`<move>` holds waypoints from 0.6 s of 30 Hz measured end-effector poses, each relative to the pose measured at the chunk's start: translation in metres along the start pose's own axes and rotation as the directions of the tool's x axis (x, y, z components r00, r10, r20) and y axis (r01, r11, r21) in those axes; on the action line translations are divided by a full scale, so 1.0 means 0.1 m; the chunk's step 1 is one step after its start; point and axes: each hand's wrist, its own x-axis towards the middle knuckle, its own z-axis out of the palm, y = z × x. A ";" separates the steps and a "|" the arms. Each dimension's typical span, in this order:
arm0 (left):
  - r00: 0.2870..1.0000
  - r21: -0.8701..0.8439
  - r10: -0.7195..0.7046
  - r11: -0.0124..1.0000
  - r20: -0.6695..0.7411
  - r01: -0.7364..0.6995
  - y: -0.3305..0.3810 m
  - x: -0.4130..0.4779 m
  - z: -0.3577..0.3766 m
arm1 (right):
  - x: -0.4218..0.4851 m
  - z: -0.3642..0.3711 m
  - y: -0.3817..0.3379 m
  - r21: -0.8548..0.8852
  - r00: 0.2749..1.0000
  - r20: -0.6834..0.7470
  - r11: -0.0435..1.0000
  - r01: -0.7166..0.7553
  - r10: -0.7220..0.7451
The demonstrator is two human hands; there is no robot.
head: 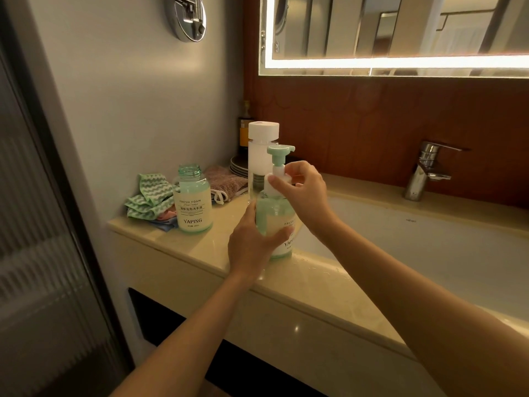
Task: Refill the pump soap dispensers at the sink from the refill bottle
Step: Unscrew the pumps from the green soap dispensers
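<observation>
Beige counter [200, 253] (lit mirror [400, 30] above), left hand [252, 242] gripping dispenser [276, 213], right hand [303, 190] pinching pump [278, 156].

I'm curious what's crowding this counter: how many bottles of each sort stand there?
Green bottle with pump: 1
Green bottle without cap: 1
White-capped clear bottle: 1
Dark bottle in the corner: 1
Total: 4
</observation>
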 end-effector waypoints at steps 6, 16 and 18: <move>1.000 -0.001 0.000 1.000 -0.012 0.000 -0.01 0.00 0.01 | -0.03 -0.04 0.00 0.172 0.988 0.150 0.982 -0.074 0.048; 1.000 -0.010 0.004 1.000 -0.005 -0.004 -0.01 0.00 0.01 | -0.02 -0.05 -0.02 0.129 0.997 0.061 0.990 -0.050 0.042; 1.000 -0.009 0.009 1.000 -0.016 -0.009 -0.01 0.00 0.01 | -0.04 -0.06 -0.05 0.166 0.993 0.108 0.984 -0.066 0.048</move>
